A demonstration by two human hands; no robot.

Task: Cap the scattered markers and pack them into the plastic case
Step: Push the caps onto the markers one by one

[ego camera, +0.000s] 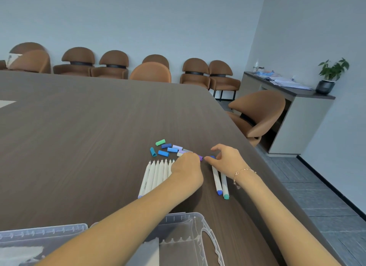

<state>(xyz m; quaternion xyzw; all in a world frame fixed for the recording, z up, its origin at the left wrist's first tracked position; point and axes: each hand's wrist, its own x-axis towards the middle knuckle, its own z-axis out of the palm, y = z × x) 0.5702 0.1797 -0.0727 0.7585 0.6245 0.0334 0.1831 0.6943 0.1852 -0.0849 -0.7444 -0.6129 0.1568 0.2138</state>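
Several uncapped white markers (156, 173) lie side by side on the dark table, tips pointing away. Loose caps (167, 148) in green, blue and lilac are scattered just beyond them. My left hand (187, 166) rests over the right end of the marker row, its fingers curled around a purple cap (200, 157). My right hand (227, 156) pinches the blue capped end of a marker (216, 179) lying on the table. A second capped marker (224, 184) with a teal end lies beside it. The clear plastic case (190, 232) stands open at the near edge.
The table's right edge (263, 158) runs close to my right hand, with a brown chair (257, 115) beyond it. More chairs line the far wall. A sideboard with papers and a plant (330, 73) stands at the right.
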